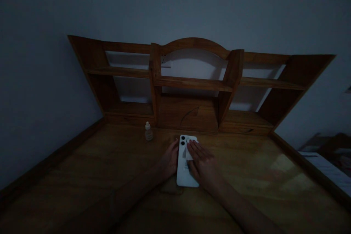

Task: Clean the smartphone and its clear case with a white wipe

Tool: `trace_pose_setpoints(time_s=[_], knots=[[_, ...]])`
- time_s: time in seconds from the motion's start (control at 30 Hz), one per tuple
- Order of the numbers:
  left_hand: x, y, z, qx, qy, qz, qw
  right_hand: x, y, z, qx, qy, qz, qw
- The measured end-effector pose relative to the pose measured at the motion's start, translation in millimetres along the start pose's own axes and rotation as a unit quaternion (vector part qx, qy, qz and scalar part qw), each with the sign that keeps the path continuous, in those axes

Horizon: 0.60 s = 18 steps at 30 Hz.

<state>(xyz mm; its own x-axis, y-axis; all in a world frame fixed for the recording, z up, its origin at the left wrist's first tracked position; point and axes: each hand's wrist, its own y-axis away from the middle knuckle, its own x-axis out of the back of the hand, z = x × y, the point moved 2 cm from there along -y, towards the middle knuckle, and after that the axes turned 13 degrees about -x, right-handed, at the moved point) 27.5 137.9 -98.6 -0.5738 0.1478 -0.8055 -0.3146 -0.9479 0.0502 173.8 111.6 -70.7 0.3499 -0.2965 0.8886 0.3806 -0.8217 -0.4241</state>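
Nearest me, my bare forearms (233,199) cross a yellowish-brown wooden desk (109,153) toward a white, rounded rectangular phone (181,170) lying back up, its dark round lenses at the far end. My left hand (170,159) curves along its left edge; I cannot tell whether those fingers clamp it. My right hand (204,162) lays its fingers, close together, over a small white wipe-like piece (189,155) on the phone's back; whether my thumb pinches it, I cannot tell. I judge this a wiping or pressing step, calling for light, flat pressure and a steadied edge. Beyond stands a clear, pale-capped dropper bottle (148,134).
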Motion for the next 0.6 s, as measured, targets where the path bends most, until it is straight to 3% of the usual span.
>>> trace_pose_setpoints(time_s=[0.37,0.5,0.6], knots=[[8.6,-3,-1,0.010,0.023,-0.013,1.000,1,7,-15,0.082,-0.003,-0.025,0.996],[8.2,-1,0,0.010,-0.009,-0.017,1.000,2,8,-17,0.083,-0.014,-0.048,0.995],[7.1,1,3,-0.033,-0.067,-0.008,0.997,4,8,-18,0.088,-0.016,-0.054,0.994]])
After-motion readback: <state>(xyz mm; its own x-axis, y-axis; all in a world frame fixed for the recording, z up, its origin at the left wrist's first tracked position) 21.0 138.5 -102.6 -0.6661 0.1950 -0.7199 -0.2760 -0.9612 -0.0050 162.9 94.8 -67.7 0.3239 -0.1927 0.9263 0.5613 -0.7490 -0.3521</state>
